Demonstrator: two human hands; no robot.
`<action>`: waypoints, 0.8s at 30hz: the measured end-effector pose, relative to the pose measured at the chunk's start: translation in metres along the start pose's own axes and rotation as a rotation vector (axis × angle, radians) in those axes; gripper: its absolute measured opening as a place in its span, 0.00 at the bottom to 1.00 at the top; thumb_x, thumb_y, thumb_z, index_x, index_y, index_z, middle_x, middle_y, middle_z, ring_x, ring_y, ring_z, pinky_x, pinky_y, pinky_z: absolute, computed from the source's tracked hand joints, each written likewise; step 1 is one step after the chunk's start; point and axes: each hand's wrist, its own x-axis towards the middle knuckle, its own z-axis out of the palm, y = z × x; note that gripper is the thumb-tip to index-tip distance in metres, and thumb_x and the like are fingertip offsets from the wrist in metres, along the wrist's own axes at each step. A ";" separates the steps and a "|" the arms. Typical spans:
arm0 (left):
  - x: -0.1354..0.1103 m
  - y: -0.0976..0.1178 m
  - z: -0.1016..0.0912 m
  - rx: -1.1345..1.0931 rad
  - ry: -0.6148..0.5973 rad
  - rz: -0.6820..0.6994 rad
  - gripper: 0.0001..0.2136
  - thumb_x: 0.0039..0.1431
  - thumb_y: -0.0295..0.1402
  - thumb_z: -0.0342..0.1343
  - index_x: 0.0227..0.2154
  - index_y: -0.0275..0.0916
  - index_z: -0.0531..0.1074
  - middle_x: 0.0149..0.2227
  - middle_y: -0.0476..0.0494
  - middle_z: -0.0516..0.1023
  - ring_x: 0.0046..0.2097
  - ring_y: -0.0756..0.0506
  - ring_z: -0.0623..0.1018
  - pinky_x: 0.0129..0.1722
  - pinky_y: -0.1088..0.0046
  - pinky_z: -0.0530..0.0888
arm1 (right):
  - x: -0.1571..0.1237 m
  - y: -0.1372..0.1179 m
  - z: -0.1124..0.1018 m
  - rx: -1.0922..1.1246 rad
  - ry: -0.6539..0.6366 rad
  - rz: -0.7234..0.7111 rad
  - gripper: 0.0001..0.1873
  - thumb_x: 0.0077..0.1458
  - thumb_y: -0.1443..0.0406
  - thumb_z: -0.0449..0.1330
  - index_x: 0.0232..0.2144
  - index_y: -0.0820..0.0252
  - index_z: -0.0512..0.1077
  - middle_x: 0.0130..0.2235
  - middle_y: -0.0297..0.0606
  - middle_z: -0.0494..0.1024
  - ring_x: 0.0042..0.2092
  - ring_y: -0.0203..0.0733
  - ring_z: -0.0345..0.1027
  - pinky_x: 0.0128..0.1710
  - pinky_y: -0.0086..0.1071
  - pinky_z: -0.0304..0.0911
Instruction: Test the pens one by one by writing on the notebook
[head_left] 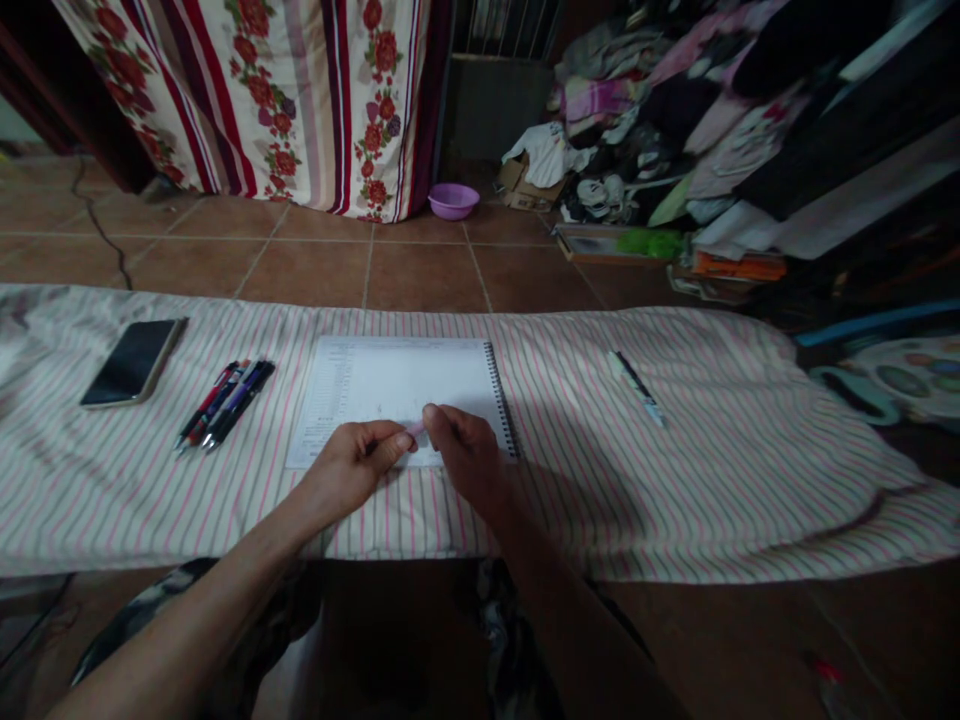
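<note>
A spiral notebook (397, 385) lies open on the striped cloth (675, 480) in front of me. Both hands meet at its near edge. My left hand (352, 470) and my right hand (465, 455) are closed in pinches on a small pale pink object (416, 430) held between their fingertips; it looks like a pen or a pen cap, but I cannot make it out. Several pens (225, 402) lie in a bunch left of the notebook. One more pen (637, 387) lies alone to the right.
A dark phone (133, 362) rests at the cloth's left. Beyond lie a brown tile floor, a floral curtain (300, 100), a purple bowl (453, 200) and a heap of clothes (675, 110) at the back right.
</note>
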 end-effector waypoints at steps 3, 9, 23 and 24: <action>0.003 -0.005 0.005 0.005 0.050 0.049 0.16 0.56 0.43 0.48 0.28 0.35 0.72 0.20 0.53 0.59 0.23 0.53 0.58 0.22 0.77 0.56 | 0.004 0.007 0.003 0.166 0.027 0.157 0.27 0.57 0.48 0.42 0.18 0.59 0.63 0.17 0.29 0.59 0.20 0.31 0.52 0.22 0.28 0.48; 0.006 -0.014 0.010 0.005 0.133 0.041 0.17 0.58 0.44 0.47 0.31 0.34 0.72 0.20 0.53 0.60 0.23 0.53 0.58 0.21 0.77 0.56 | 0.005 0.009 0.001 0.397 0.098 0.263 0.23 0.52 0.47 0.50 0.24 0.60 0.69 0.21 0.32 0.68 0.22 0.32 0.59 0.22 0.27 0.55; 0.009 -0.019 0.021 0.026 0.121 0.036 0.20 0.55 0.41 0.53 0.48 0.35 0.68 0.27 0.48 0.72 0.25 0.51 0.69 0.25 0.74 0.67 | 0.012 0.013 -0.009 0.436 0.316 0.327 0.14 0.43 0.54 0.62 0.24 0.61 0.72 0.23 0.33 0.72 0.25 0.33 0.63 0.24 0.27 0.58; 0.008 -0.020 0.020 0.088 0.156 0.054 0.18 0.55 0.40 0.52 0.45 0.35 0.69 0.26 0.48 0.72 0.25 0.50 0.70 0.26 0.74 0.67 | 0.013 0.013 -0.010 0.446 0.343 0.337 0.15 0.43 0.54 0.62 0.24 0.61 0.72 0.23 0.34 0.72 0.25 0.33 0.63 0.24 0.27 0.58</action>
